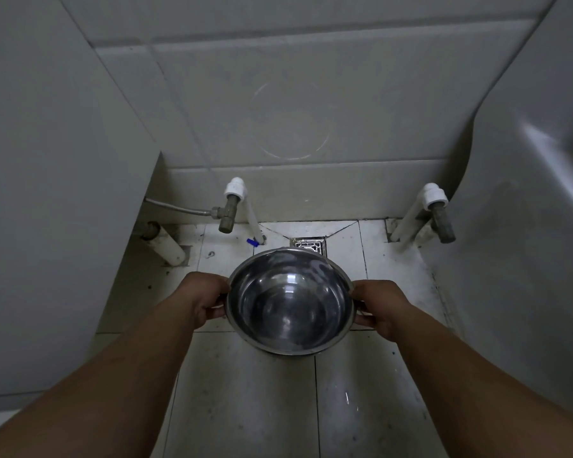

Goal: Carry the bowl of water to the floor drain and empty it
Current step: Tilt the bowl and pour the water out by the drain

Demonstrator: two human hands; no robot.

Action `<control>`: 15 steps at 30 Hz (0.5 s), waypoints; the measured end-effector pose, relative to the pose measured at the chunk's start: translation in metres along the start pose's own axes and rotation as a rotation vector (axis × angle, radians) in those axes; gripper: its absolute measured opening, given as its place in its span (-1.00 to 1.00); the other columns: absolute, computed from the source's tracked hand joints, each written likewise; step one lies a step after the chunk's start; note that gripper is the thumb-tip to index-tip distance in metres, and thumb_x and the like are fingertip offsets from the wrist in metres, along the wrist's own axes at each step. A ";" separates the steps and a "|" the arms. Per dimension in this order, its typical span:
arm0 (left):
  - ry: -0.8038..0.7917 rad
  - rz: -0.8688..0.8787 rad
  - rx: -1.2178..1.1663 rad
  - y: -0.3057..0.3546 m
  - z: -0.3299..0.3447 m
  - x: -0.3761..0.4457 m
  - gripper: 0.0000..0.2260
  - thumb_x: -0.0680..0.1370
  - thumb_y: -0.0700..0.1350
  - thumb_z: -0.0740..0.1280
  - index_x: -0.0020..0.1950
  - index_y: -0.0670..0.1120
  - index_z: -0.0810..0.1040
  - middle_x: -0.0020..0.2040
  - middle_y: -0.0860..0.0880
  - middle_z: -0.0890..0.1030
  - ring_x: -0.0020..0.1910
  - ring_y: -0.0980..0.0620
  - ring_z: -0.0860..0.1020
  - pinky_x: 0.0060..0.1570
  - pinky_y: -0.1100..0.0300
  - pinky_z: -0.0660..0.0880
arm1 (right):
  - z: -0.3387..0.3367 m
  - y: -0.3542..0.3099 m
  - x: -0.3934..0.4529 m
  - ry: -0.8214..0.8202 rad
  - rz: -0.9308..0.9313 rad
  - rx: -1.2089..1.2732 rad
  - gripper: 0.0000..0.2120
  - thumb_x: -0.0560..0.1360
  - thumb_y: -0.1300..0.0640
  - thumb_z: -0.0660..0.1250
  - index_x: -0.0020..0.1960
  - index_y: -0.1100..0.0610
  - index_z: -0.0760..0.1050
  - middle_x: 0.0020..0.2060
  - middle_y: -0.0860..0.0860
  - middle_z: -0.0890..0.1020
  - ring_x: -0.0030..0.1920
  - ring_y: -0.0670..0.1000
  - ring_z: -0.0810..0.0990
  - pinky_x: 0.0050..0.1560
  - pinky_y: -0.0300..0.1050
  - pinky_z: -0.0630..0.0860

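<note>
I hold a shiny steel bowl (290, 300) with both hands above the tiled floor. My left hand (203, 299) grips its left rim and my right hand (379, 305) grips its right rim. Clear water sits in the bowl's bottom, and the bowl looks roughly level. The square metal floor drain (309, 245) lies in the floor just beyond the bowl's far rim; the bowl covers its near edge.
A tiled wall stands behind the drain. Two pipe valves stick out low on it, one at the left (230, 206) and one at the right (439, 211). A white cabinet side (63, 193) closes the left, a pale curved fixture (526, 209) the right. A white pipe stub (166, 244) lies at the floor's left.
</note>
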State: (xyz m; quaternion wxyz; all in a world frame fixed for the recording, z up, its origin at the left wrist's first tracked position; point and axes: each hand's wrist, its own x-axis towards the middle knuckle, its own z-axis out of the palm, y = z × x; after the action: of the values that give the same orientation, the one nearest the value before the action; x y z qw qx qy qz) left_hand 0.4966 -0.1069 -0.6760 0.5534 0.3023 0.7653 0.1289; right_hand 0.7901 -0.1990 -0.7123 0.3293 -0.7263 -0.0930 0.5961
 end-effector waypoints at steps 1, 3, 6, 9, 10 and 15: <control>0.001 -0.001 -0.001 0.000 0.000 0.000 -0.87 0.56 -0.33 0.34 -0.11 -0.22 0.66 -0.15 -0.16 0.70 -0.19 -0.07 0.66 -0.27 0.04 0.62 | 0.000 0.000 0.000 -0.002 -0.002 0.001 -0.77 0.47 0.44 0.27 0.01 0.39 0.68 -0.21 0.16 0.68 -0.18 0.08 0.63 -0.33 -0.13 0.67; 0.000 -0.001 -0.005 0.000 0.001 0.001 -0.87 0.57 -0.33 0.33 -0.10 -0.22 0.66 -0.14 -0.16 0.70 -0.18 -0.08 0.66 -0.24 0.03 0.63 | -0.001 -0.001 -0.002 -0.006 -0.007 -0.001 -0.77 0.48 0.43 0.27 0.01 0.38 0.68 -0.21 0.16 0.68 -0.18 0.09 0.63 -0.35 -0.14 0.66; 0.001 0.002 -0.013 0.000 0.003 0.002 -0.88 0.57 -0.33 0.33 -0.09 -0.22 0.66 -0.13 -0.16 0.69 -0.16 -0.08 0.66 -0.13 0.00 0.66 | -0.002 -0.002 -0.003 -0.006 -0.011 -0.008 -0.78 0.49 0.43 0.27 0.01 0.38 0.68 -0.20 0.17 0.68 -0.18 0.10 0.63 -0.37 -0.15 0.64; -0.002 0.002 -0.017 0.000 0.003 0.002 -0.88 0.57 -0.34 0.32 -0.08 -0.23 0.65 -0.11 -0.18 0.69 -0.14 -0.10 0.65 -0.02 -0.05 0.66 | -0.003 -0.003 -0.004 -0.010 -0.010 0.000 -0.78 0.49 0.43 0.26 0.02 0.41 0.66 -0.19 0.18 0.66 -0.16 0.11 0.61 -0.37 -0.15 0.65; -0.002 0.002 -0.021 0.000 0.004 0.002 -0.88 0.58 -0.34 0.32 -0.07 -0.24 0.65 -0.10 -0.18 0.69 -0.13 -0.10 0.65 0.00 -0.05 0.66 | -0.003 -0.004 -0.005 -0.013 -0.011 0.003 -0.78 0.49 0.43 0.26 0.00 0.40 0.67 -0.18 0.19 0.66 -0.16 0.11 0.61 -0.38 -0.16 0.65; -0.009 -0.004 -0.021 0.001 0.004 0.001 -0.88 0.59 -0.34 0.30 -0.04 -0.24 0.64 -0.04 -0.19 0.68 -0.05 -0.13 0.66 0.07 -0.07 0.66 | -0.003 -0.005 -0.006 -0.012 -0.012 -0.006 -0.78 0.49 0.43 0.26 0.03 0.43 0.65 -0.18 0.19 0.65 -0.16 0.12 0.59 -0.42 -0.19 0.60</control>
State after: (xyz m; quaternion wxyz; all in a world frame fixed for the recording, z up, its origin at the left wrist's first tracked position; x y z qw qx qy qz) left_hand 0.5004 -0.1062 -0.6775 0.5602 0.2955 0.7621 0.1344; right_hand 0.7928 -0.1993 -0.7040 0.3301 -0.7231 -0.1012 0.5983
